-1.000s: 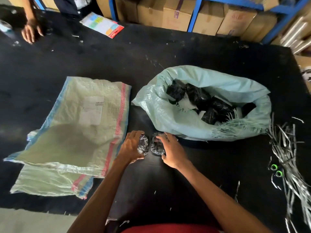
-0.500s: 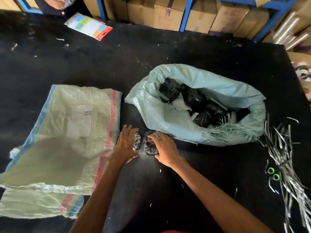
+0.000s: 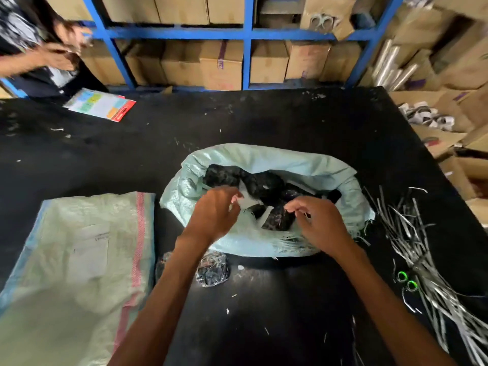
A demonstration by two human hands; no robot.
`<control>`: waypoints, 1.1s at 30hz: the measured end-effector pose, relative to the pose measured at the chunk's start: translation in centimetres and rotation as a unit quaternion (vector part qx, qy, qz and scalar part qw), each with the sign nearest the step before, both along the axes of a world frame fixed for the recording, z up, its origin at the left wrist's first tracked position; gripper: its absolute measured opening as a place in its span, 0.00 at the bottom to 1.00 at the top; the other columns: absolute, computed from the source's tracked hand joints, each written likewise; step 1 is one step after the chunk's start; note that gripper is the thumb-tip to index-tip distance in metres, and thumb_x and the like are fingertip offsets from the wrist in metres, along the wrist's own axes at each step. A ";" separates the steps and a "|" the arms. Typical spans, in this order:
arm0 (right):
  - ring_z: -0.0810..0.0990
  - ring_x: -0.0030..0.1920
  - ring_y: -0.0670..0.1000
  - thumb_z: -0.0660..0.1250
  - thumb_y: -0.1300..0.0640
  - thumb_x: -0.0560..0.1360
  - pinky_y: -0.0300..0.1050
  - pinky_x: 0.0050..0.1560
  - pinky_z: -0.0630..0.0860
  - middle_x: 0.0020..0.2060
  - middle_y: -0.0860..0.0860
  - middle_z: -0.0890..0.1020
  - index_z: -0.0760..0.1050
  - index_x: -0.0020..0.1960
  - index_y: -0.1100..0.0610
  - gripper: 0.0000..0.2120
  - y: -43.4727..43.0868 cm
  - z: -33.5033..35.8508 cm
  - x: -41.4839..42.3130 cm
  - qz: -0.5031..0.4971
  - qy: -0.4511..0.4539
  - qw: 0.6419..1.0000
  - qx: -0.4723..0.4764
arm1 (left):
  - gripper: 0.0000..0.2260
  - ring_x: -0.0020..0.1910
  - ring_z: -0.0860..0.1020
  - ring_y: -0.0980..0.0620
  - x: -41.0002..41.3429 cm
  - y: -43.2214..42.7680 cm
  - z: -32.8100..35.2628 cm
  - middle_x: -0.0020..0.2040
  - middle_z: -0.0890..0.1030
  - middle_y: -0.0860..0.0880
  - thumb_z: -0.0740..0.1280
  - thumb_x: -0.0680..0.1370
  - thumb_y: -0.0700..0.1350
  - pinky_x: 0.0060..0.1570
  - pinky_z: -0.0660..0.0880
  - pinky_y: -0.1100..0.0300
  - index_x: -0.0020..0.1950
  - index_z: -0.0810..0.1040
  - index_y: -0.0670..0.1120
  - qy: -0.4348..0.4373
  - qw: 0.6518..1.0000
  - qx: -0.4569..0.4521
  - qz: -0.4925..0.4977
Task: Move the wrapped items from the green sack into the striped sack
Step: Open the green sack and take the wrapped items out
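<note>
Black bench, flecked with pale scraps. On its far left corner lies a colourful printed card, flat. On the right sits a loose heap of silvery strips, with two small green rings at its near-left edge. Behind the bench, a blue rack is packed with cardboard boxes. Shiny rolls lean far right, above open cartons. A second person is blurred, far left.
</note>
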State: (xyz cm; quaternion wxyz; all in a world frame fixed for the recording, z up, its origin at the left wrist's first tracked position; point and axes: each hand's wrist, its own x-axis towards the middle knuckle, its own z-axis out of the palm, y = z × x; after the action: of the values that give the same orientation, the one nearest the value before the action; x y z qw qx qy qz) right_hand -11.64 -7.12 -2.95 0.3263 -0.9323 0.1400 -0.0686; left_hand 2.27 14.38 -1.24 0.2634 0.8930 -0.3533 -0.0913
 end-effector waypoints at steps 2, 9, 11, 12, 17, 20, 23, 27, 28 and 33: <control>0.83 0.52 0.47 0.68 0.64 0.76 0.48 0.56 0.81 0.52 0.49 0.85 0.82 0.59 0.55 0.13 -0.4 -1.3 2.0 0.018 0.033 0.999 -0.010 | 0.13 0.58 0.79 0.48 2.2 -3.0 -1.5 0.61 0.80 0.45 0.64 0.78 0.38 0.57 0.78 0.54 0.62 0.79 0.43 -0.038 0.994 0.102 -0.013; 0.76 0.65 0.61 0.70 0.32 0.71 0.54 0.63 0.75 0.63 0.58 0.78 0.71 0.69 0.56 0.36 1.0 -6.0 12.9 -0.093 0.212 0.972 0.031 | 0.26 0.63 0.75 0.47 7.9 -6.5 -6.3 0.63 0.77 0.47 0.73 0.74 0.53 0.67 0.68 0.52 0.69 0.72 0.45 -0.187 0.905 0.375 -0.067; 0.77 0.64 0.63 0.67 0.27 0.68 0.57 0.64 0.74 0.62 0.59 0.79 0.74 0.63 0.58 0.39 1.1 -7.0 15.3 -0.113 0.242 0.964 0.009 | 0.24 0.60 0.78 0.47 8.9 -6.6 -7.2 0.60 0.79 0.48 0.72 0.75 0.54 0.62 0.70 0.54 0.68 0.72 0.46 -0.176 0.903 0.388 -0.052; 0.76 0.66 0.63 0.67 0.26 0.68 0.59 0.66 0.72 0.64 0.60 0.79 0.74 0.64 0.58 0.40 1.1 -7.5 16.2 -0.114 0.256 0.960 0.000 | 0.22 0.57 0.79 0.47 9.3 -6.7 -7.5 0.57 0.81 0.49 0.71 0.75 0.54 0.56 0.72 0.55 0.66 0.74 0.48 -0.163 0.907 0.386 -0.041; 0.78 0.63 0.62 0.72 0.34 0.70 0.57 0.66 0.73 0.61 0.58 0.80 0.75 0.63 0.58 0.33 0.9 -9.2 16.9 -0.137 0.267 0.954 0.018 | 0.12 0.51 0.81 0.42 11.2 -7.3 -7.6 0.50 0.83 0.43 0.70 0.76 0.47 0.42 0.68 0.58 0.59 0.78 0.49 -0.090 0.930 0.355 -0.020; 0.82 0.53 0.58 0.77 0.39 0.68 0.51 0.56 0.79 0.50 0.54 0.83 0.77 0.55 0.57 0.26 0.6 -8.9 15.4 -0.147 0.215 0.962 0.079 | 0.13 0.55 0.80 0.41 11.8 -7.3 -7.9 0.55 0.82 0.42 0.66 0.80 0.49 0.47 0.70 0.57 0.62 0.77 0.47 -0.002 0.942 0.333 -0.038; 0.82 0.46 0.52 0.79 0.42 0.63 0.46 0.46 0.80 0.45 0.49 0.83 0.76 0.52 0.54 0.25 0.1 -7.9 13.4 -0.154 0.179 0.957 0.171 | 0.15 0.54 0.80 0.44 11.5 -6.8 -7.5 0.56 0.82 0.42 0.69 0.79 0.48 0.48 0.71 0.58 0.65 0.76 0.46 0.052 0.938 0.341 -0.040; 0.81 0.50 0.46 0.79 0.38 0.58 0.40 0.45 0.75 0.51 0.43 0.82 0.77 0.59 0.46 0.33 -0.8 -5.6 11.0 -0.134 0.206 0.923 0.297 | 0.22 0.49 0.76 0.49 10.9 -6.6 -4.7 0.59 0.80 0.47 0.74 0.73 0.51 0.53 0.73 0.56 0.65 0.76 0.47 0.149 0.920 0.359 -0.047; 0.81 0.51 0.46 0.79 0.36 0.56 0.40 0.47 0.75 0.53 0.44 0.83 0.78 0.60 0.44 0.34 -1.1 -5.1 10.6 -0.132 0.217 0.914 0.317 | 0.25 0.50 0.77 0.49 10.9 -6.8 -3.7 0.59 0.80 0.49 0.73 0.73 0.56 0.52 0.75 0.56 0.67 0.75 0.49 0.161 0.912 0.373 -0.051; 0.80 0.58 0.54 0.75 0.33 0.55 0.54 0.62 0.77 0.57 0.48 0.80 0.77 0.60 0.46 0.36 -2.2 -1.7 8.5 -0.183 0.248 0.884 0.351 | 0.28 0.55 0.77 0.46 9.2 -7.4 0.3 0.54 0.76 0.54 0.69 0.69 0.69 0.50 0.72 0.59 0.60 0.75 0.51 0.316 0.897 0.308 -0.022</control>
State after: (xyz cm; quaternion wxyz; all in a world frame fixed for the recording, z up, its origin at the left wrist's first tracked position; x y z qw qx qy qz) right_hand -3.15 -9.28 -4.60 0.5684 -0.7013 0.3994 0.1599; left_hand 11.47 6.97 -0.90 0.0714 0.8454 -0.2254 -0.4789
